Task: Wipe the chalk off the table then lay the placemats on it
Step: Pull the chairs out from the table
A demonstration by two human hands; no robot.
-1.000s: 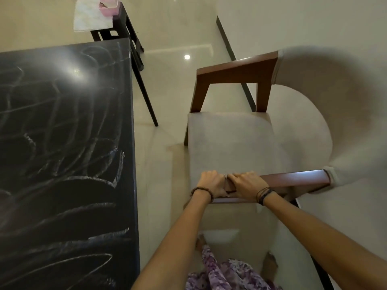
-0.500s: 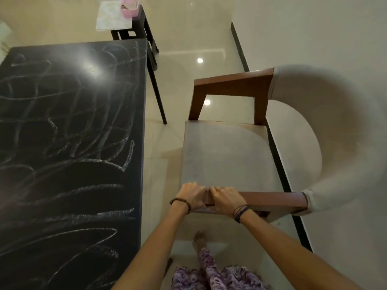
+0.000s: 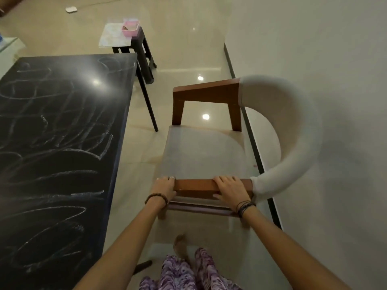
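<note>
A black table covered in white chalk scribbles fills the left side. To its right stands a wooden chair with a beige seat and curved backrest. My left hand grips the front end of the chair's near wooden armrest. My right hand lies over the same armrest further right, fingers curled across its top. Far behind the table, a pale patterned placemat lies on a dark stool, with a pink container beside it.
A wall with a dark baseboard runs close along the chair's right side. Glossy tiled floor separates table and chair. My bare feet and purple patterned trousers show at the bottom. A small white object lies on the far floor.
My hands have spread apart along the armrest; they were side by side before. The chair has shifted closer to the wall, and the view has pulled back, showing more floor and the stool.
</note>
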